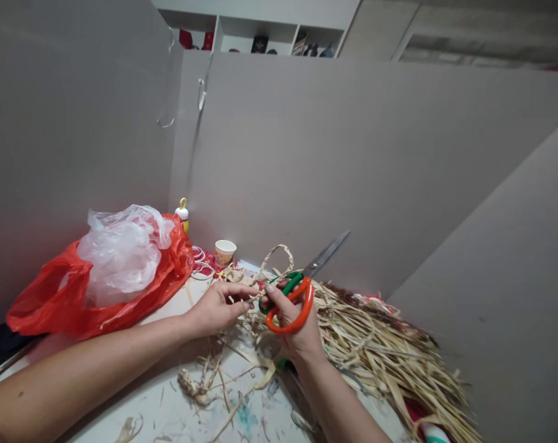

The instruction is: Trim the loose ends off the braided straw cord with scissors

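My left hand (pixel 221 307) pinches the end of a thin braided straw cord (pixel 288 252) between thumb and fingers. The cord runs to my right hand and curls up in a small loop behind it. My right hand (pixel 299 329) is closed, with scissors (pixel 325 255) hung on its fingers. One scissor handle is orange, the other green; the blades lie together and point up and to the right, away from the cord. The right thumb and fingertips also press on the cord beside the left fingertips. The exact pinch point is partly hidden by the fingers.
A big bundle of dry straw strips (pixel 375 344) lies at right. Loose scraps and a knotted straw piece (pixel 193 384) lie on the stained white table (pixel 168 400). At left sit a red plastic bag (pixel 52 301), a paper cup (pixel 224 252) and a bottle (pixel 182 214). Grey partitions (pixel 352 154) surround the table.
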`<action>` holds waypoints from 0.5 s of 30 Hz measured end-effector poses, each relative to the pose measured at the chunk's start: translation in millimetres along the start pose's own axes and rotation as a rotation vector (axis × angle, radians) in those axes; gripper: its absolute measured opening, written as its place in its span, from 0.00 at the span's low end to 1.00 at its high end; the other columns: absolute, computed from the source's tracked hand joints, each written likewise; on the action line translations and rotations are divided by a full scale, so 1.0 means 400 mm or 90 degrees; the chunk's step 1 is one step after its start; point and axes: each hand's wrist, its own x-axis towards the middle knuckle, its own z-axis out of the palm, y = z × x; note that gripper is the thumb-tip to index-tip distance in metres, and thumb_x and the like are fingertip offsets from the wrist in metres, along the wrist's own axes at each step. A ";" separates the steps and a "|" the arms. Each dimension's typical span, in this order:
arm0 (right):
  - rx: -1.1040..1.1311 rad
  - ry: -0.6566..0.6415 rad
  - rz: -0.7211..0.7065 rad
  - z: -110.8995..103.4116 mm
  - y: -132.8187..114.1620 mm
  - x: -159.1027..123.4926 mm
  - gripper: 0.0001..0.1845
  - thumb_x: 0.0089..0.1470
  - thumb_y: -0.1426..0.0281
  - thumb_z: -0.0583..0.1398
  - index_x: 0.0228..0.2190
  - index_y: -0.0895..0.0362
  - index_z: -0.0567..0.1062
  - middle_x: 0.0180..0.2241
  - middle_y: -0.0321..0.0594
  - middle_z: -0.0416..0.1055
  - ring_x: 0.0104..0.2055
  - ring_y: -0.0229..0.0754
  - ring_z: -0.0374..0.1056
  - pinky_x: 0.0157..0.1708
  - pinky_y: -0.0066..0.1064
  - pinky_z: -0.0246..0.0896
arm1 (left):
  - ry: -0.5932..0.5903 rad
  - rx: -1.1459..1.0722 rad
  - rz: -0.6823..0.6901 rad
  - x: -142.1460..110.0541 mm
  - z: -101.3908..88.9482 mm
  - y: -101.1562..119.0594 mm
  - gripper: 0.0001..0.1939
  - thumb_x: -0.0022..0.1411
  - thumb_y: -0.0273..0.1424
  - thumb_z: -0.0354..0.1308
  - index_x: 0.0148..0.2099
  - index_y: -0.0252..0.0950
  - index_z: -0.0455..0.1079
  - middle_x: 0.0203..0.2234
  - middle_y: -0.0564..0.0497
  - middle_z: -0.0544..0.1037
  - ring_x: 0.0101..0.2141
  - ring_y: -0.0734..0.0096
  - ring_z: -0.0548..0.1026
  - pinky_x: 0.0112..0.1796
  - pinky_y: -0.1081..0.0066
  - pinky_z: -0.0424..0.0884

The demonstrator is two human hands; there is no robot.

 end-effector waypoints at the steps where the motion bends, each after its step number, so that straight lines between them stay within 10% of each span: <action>1: -0.009 0.005 0.000 -0.003 0.000 0.001 0.19 0.39 0.65 0.69 0.30 0.55 0.66 0.23 0.30 0.69 0.23 0.36 0.67 0.24 0.29 0.64 | -0.006 -0.003 -0.009 0.000 0.000 0.001 0.11 0.52 0.29 0.63 0.40 0.36 0.79 0.31 0.47 0.79 0.33 0.69 0.73 0.37 0.72 0.66; 15: -0.041 -0.068 -0.013 -0.014 -0.001 0.000 0.15 0.43 0.65 0.67 0.30 0.56 0.69 0.24 0.31 0.67 0.23 0.33 0.62 0.22 0.26 0.58 | -0.050 -0.133 -0.163 0.001 -0.008 0.023 0.13 0.47 0.36 0.67 0.35 0.34 0.77 0.24 0.50 0.77 0.24 0.76 0.69 0.28 0.75 0.61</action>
